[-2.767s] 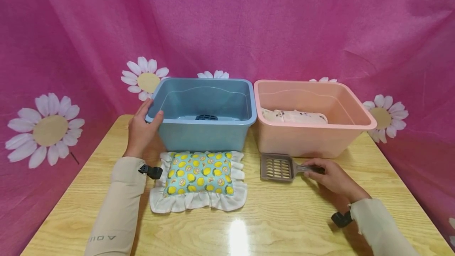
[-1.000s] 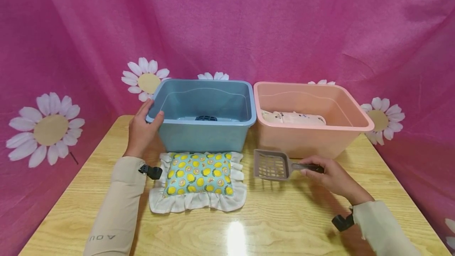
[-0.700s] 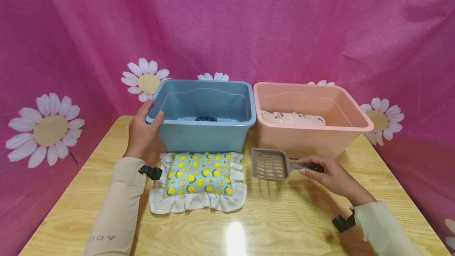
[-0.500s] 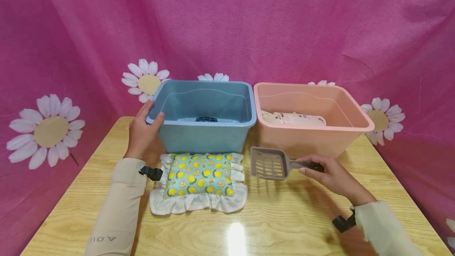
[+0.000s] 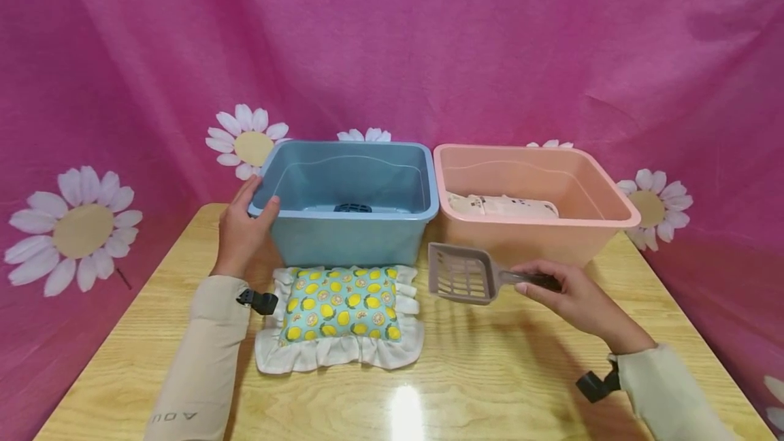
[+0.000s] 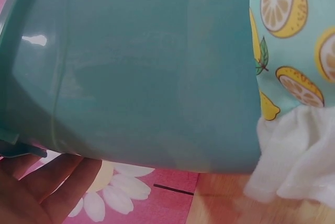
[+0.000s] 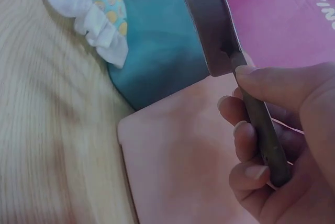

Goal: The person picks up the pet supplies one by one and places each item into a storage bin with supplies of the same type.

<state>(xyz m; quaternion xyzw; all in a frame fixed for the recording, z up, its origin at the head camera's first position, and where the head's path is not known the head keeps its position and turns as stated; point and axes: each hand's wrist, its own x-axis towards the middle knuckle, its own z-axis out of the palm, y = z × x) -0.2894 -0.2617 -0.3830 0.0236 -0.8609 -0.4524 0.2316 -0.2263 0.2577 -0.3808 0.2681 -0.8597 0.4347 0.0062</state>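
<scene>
My right hand grips the dark handle of a grey-brown slotted litter scoop. The scoop is held above the table in front of the pink bin, its slotted face tilted; in the right wrist view, thumb and curled fingers wrap the handle. At the near left corner of the blue bin, my left hand rests with fairly straight fingers along the outer side and the thumb at the front rim. A frilled lemon-print cushion lies before the blue bin. Left fingertips are partly hidden in the left wrist view.
Inside the blue bin lies a dark slotted object, mostly hidden. The pink bin holds a pale printed cloth item. Both bins stand side by side on the wooden table, before a magenta flowered curtain.
The scoop has risen from the table in my right hand, shifting slightly left and tilting so its face turns toward the right. My left hand keeps its place on the blue bin.
</scene>
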